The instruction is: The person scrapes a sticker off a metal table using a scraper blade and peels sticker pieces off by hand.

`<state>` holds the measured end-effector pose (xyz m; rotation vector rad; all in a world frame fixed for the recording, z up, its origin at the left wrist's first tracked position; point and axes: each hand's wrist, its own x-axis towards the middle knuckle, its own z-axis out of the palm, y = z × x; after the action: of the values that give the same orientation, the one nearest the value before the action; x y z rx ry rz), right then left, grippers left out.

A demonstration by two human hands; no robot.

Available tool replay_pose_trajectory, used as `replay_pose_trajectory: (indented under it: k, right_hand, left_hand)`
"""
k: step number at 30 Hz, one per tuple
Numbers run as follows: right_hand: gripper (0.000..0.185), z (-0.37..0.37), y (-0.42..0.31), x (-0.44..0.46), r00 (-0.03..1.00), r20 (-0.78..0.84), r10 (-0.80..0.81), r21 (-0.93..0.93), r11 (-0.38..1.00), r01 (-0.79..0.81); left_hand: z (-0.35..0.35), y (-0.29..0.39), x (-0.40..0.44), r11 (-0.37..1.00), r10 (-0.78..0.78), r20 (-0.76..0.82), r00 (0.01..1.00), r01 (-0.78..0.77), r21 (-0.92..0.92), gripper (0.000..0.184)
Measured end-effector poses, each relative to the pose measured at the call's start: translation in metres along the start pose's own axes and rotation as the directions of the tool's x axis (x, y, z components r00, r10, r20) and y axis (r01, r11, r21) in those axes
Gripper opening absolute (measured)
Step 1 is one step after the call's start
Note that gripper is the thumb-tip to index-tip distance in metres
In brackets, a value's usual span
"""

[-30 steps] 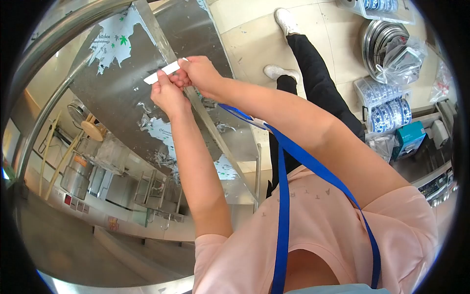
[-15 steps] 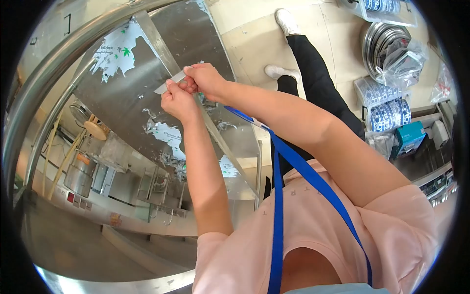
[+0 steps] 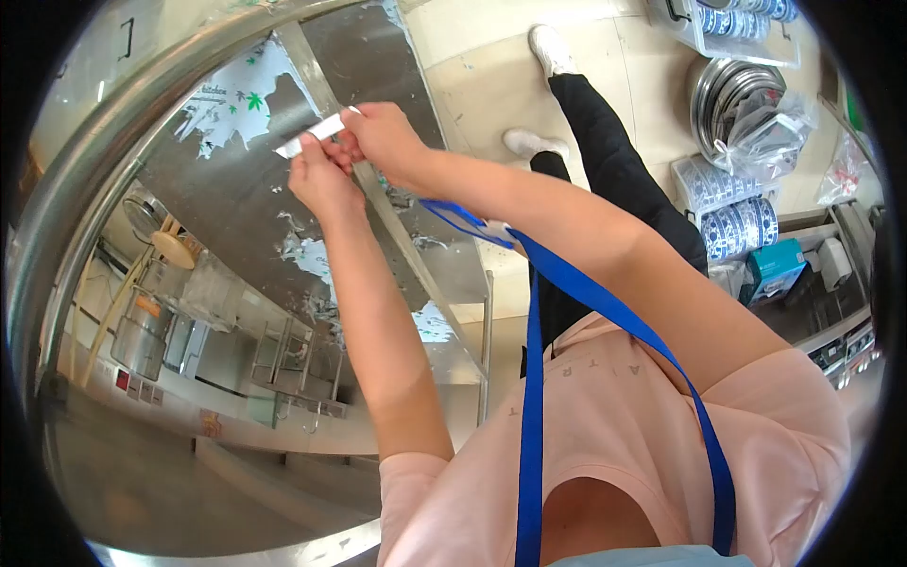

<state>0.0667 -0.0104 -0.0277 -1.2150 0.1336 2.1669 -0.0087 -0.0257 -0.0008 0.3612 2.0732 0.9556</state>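
Note:
Both hands meet over a metal surface [image 3: 217,189] and pinch a thin, flat, shiny strip [image 3: 326,127], perhaps a blade. Fingers of my left hand [image 3: 324,178] are closed on its near side, thumb on top. My right hand [image 3: 385,140] grips the far end, its fingers curled beneath. Below the hands runs a raised metal bar [image 3: 312,61] across the surface. Torn white film with green leaf prints [image 3: 241,99] clings to the metal, and another ragged film patch [image 3: 307,255] lies nearer me, with crumpled shreds around it.
Curved steel tubing [image 3: 57,170] borders the left side. On the tiled floor to the right stand stacked metal trays [image 3: 713,99] under plastic bags and blue-patterned crockery [image 3: 742,227]. A teal box [image 3: 779,267] is beside them. Another person's legs [image 3: 614,151] are close to the surface.
Both hands have moved slightly up and left in view with the strip, which now looks brighter and tilted differently. The background has shifted a little as well.

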Motion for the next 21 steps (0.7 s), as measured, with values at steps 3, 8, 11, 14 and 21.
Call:
replay_pose_trajectory:
  k: [3,8,11,14,21]
  right_hand:
    - [0.024,0.000,0.002,0.005,0.993,-0.094,-0.067,-0.243,0.969,0.042]
    - [0.027,0.017,-0.004,-0.002,0.968,-0.177,-0.178,-0.521,0.851,0.062]
    - [0.027,0.016,-0.006,0.003,0.964,-0.202,-0.172,-0.519,0.854,0.044]
    - [0.027,0.020,-0.007,-0.003,0.963,-0.232,-0.133,-0.510,0.860,-0.004]
    - [0.028,0.017,-0.012,0.004,0.939,-0.190,-0.286,-0.631,0.768,0.106]
  left_hand:
    - [0.003,0.002,0.004,0.989,-0.087,-0.002,0.996,0.086,-0.116,0.026]
    - [-0.004,0.012,0.011,0.948,-0.250,0.010,0.968,0.247,-0.201,0.027]
    - [0.008,0.018,0.009,0.946,-0.280,-0.038,0.959,0.269,-0.179,0.028]
    - [0.003,0.018,0.009,0.945,-0.304,-0.051,0.951,0.294,-0.146,0.029]
    - [0.014,0.028,0.010,0.951,-0.287,-0.082,0.954,0.274,-0.140,0.027]
